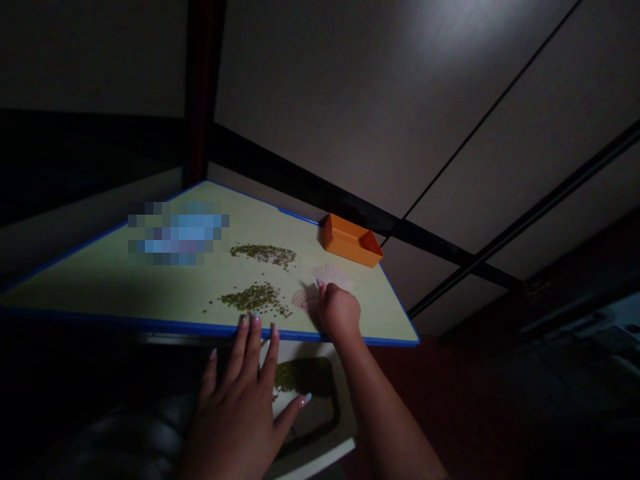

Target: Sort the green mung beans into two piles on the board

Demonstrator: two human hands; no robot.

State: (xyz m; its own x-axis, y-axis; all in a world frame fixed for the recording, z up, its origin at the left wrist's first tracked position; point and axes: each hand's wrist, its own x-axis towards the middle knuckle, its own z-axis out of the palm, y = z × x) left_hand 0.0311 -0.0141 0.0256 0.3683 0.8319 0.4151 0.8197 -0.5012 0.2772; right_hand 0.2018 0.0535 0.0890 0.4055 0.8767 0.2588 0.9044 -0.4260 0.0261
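Blue-edged table [165, 293] in dim light.
Left hand [243, 400], fingers apart, at its near edge — two piles of green seeds [257, 298] just beyond; right hand [340, 310] curled together, whether holding something I cannot tell — orange box [351, 248] behind.

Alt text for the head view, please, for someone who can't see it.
A curled right hand is over a pale, blue-edged table, the spread left hand at its near edge, two patches of small greenish grains beyond it. An open orange box stands toward the far right.
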